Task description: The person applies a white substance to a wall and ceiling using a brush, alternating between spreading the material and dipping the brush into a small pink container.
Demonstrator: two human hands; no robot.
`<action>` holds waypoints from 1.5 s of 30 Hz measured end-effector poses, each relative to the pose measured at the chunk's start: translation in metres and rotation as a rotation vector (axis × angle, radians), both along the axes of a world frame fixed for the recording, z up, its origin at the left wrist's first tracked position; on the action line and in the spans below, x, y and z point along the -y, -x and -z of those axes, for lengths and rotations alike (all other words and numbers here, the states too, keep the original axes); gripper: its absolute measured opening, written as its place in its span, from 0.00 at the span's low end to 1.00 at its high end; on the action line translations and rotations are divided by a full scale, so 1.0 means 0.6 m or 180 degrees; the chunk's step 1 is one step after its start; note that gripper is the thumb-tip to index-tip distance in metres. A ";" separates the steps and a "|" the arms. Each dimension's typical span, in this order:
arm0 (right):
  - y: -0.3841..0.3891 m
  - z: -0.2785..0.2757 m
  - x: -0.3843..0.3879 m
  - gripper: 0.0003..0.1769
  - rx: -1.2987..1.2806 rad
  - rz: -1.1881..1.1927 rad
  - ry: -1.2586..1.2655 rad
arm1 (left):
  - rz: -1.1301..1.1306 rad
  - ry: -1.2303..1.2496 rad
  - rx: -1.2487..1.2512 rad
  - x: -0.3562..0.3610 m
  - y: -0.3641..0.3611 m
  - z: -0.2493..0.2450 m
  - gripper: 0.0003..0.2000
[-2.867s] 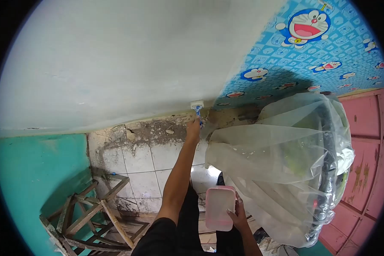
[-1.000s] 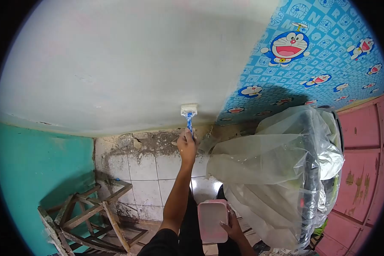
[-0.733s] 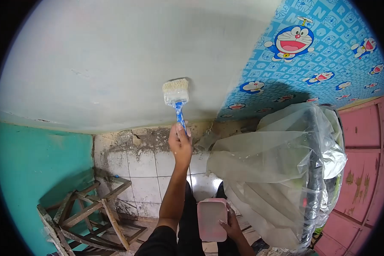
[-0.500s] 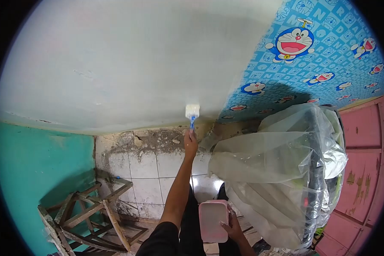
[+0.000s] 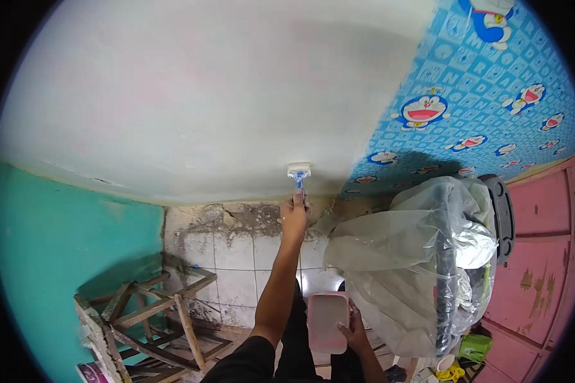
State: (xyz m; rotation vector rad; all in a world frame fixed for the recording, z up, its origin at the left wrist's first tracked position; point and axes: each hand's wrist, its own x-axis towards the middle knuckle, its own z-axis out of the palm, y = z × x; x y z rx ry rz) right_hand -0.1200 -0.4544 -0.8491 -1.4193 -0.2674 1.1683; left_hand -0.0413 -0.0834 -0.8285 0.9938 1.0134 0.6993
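Note:
My left hand (image 5: pixel 294 210) grips a paintbrush (image 5: pixel 299 173) by its blue handle, arm stretched forward. The brush's pale bristles are pressed against the white wall (image 5: pixel 223 121), low down and left of the wallpaper edge. Lower in view, my right hand (image 5: pixel 356 329) holds a shallow pink-rimmed plastic container (image 5: pixel 328 324) from its right side, thumb over the rim. The container's inside looks pale whitish; its far fingers are hidden beneath it.
Blue cartoon wallpaper (image 5: pixel 421 137) covers the wall's right part. Plastic sheeting (image 5: pixel 383 242) drapes a bulky object beside me. A worn wooden frame (image 5: pixel 144 313) stands left by the green wall (image 5: pixel 70 236). Pink panels (image 5: pixel 536 274) rise on the right; white tiles (image 5: pixel 236 252) line the lower wall.
The view has turned, shifting the surroundings. The brush sits slightly higher on the wall, and its bristles look shorter. My right hand still holds the container.

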 end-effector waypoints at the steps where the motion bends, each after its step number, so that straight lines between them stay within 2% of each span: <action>1: -0.003 -0.006 -0.001 0.46 0.0083 -0.0023 -0.0017 | 0.0007 -0.0087 0.0080 0.004 0.003 -0.075 0.16; 5: -0.018 -0.064 -0.011 0.46 0.0141 -0.0005 -0.0091 | 0.0041 -0.0529 0.0420 0.027 0.028 -0.326 0.16; 8: -0.024 -0.086 -0.012 0.45 -0.0021 0.0036 -0.0113 | 0.0024 -0.0812 0.0658 0.037 0.030 -0.391 0.16; 10: -0.026 -0.091 -0.008 0.46 -0.0071 0.0021 -0.0084 | -0.0038 -0.1008 0.0714 0.043 0.027 -0.391 0.15; 13: -0.029 -0.079 0.003 0.46 0.0024 -0.0042 -0.0069 | -0.0041 -0.1241 0.0741 0.041 0.006 -0.302 0.14; 16: -0.024 -0.064 0.013 0.46 0.0044 -0.0010 -0.0091 | 0.0035 -0.0992 0.0316 0.022 -0.014 -0.133 0.14; 22: -0.033 -0.052 0.026 0.47 0.0279 -0.0136 0.0030 | 0.0027 -0.2075 -0.1160 0.041 0.016 0.230 0.18; 24: -0.041 -0.058 0.025 0.47 0.0426 -0.0227 0.0035 | 0.0193 -0.1708 -0.1615 0.026 0.043 0.339 0.18; 25: -0.045 -0.059 0.027 0.47 0.0482 -0.0221 0.0043 | 0.0283 -0.1513 -0.1835 0.021 0.048 0.360 0.17; 26: -0.046 -0.060 0.031 0.47 0.0528 -0.0218 0.0053 | 0.0269 -0.1221 -0.1658 0.019 0.045 0.341 0.18; 29: -0.044 -0.059 0.040 0.46 0.0488 -0.0137 0.0050 | 0.0261 -0.0616 -0.1129 -0.006 0.024 0.205 0.18; 32: -0.046 -0.070 0.038 0.46 0.0389 -0.0094 0.0013 | -0.0037 -0.0005 -0.0219 -0.014 -0.009 -0.023 0.18; 36: -0.057 -0.099 0.027 0.45 0.0646 -0.0252 0.0072 | -0.0032 -0.0345 0.0069 0.023 -0.014 -0.359 0.19; 39: -0.060 -0.107 0.019 0.45 0.0501 -0.0158 -0.0100 | -0.0171 -0.0876 0.0422 0.059 -0.001 -0.533 0.18; 42: -0.068 -0.111 0.014 0.47 0.0952 -0.0303 -0.0193 | -0.0306 -0.1507 0.1037 0.058 -0.006 -0.606 0.18; 43: -0.069 -0.109 0.012 0.46 0.0779 -0.0258 -0.0222 | -0.0370 -0.1727 0.1248 0.051 -0.012 -0.620 0.18; 45: -0.071 -0.110 0.013 0.45 0.0429 -0.0167 -0.0271 | -0.0361 -0.1744 0.1184 0.034 -0.033 -0.611 0.17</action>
